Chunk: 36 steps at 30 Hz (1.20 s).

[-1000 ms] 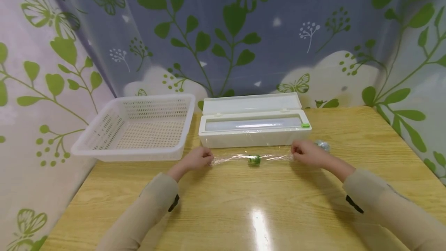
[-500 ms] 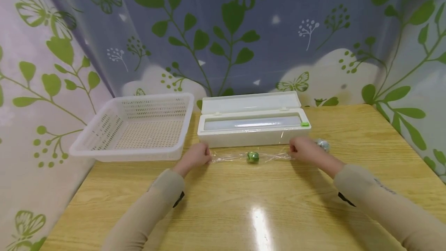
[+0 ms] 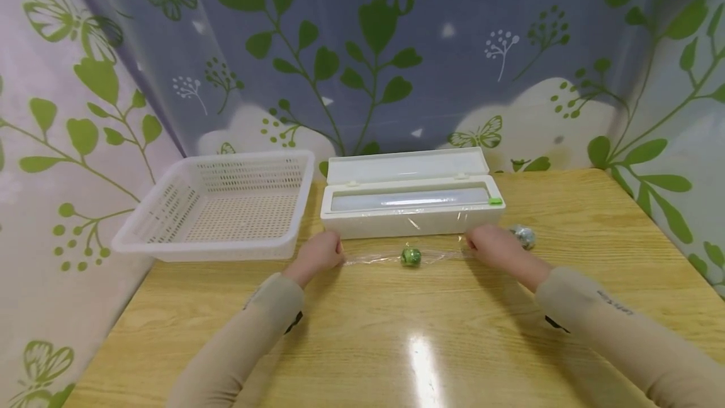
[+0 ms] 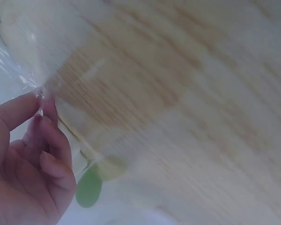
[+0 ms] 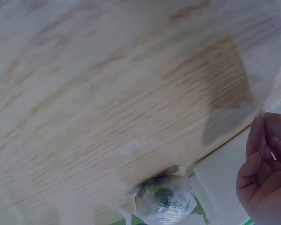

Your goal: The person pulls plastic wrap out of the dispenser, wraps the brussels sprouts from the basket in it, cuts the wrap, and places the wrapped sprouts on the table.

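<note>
My left hand (image 3: pixel 318 254) pinches one twisted end of a strip of clear cling film (image 3: pixel 374 259) between thumb and fingertip, as the left wrist view shows. The other end is pinched by my right hand (image 3: pixel 491 245), just in front of the white box. Midway between the hands, a small round green item (image 3: pixel 411 257) sits inside the film, low over the table; its exact kind is unclear. Behind it stands a long white cling film dispenser (image 3: pixel 412 222) with its lid up, a roll of film (image 3: pixel 408 199) inside and a green cutter (image 3: pixel 495 201) at its right end.
To the left stands a white perforated plastic basket (image 3: pixel 209 249). Beyond my right hand lies a film-wrapped ball (image 3: pixel 523 237), greenish inside in the right wrist view. The wooden table (image 3: pixel 362 345) meets a patterned cloth (image 3: pixel 396 68) at the back.
My right hand has shifted a little leftward, bringing the film ends closer together. The green item shows rounder and slightly further left. The left hand keeps its pinch, almost still.
</note>
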{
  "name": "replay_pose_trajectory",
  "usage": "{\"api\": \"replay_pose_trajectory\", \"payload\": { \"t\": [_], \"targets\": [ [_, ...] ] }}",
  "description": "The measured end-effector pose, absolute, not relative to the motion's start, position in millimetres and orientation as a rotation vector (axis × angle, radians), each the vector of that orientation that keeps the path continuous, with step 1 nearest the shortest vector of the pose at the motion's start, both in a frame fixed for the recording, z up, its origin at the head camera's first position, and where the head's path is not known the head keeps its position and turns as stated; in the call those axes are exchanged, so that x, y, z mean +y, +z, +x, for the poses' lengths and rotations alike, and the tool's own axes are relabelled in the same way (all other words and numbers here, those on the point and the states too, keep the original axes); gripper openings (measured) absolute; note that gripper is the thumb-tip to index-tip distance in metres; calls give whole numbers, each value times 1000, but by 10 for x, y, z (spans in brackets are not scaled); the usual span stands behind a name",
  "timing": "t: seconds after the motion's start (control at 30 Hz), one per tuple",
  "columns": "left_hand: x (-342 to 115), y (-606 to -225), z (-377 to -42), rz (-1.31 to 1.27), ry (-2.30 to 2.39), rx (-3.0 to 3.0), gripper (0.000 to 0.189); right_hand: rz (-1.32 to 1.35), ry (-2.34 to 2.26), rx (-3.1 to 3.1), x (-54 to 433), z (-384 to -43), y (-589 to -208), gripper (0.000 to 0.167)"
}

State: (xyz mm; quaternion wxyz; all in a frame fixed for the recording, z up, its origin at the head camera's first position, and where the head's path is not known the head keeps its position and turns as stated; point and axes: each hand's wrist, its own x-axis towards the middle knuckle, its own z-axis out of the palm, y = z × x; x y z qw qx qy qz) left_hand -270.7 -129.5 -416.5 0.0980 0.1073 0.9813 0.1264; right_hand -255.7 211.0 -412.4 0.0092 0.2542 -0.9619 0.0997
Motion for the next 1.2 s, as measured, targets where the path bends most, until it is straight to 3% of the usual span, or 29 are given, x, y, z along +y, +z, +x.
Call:
{"api": "replay_pose_trajectory", "payload": {
  "t": [0.23, 0.43, 0.63, 0.87, 1.0, 1.2],
  "targets": [
    [-1327, -4213, -2721, 254, 448, 2857, 26, 762, 330, -3050, 2126, -2520, -4135, 20],
    [-1361, -4220, -2707, 373, 608, 2817, 27, 902, 249, -3056, 2158, -2464, -4101, 14],
    [-1421, -4154, -2668, 478, 626, 2782, 24, 998, 457, -3017, 2274, -2466, -4027, 6],
    [-1427, -4099, -2597, 473, 642, 2776, 24, 816, 684, -2912, 2424, -2516, -3902, 5],
    [-1355, -3998, -2565, 473, 670, 2787, 21, 571, 826, -2786, 2486, -2581, -3832, 18],
    [-1127, -3819, -2566, 616, 799, 2813, 19, 402, 953, -2825, 2573, -2791, -3827, 65]
  ]
}}
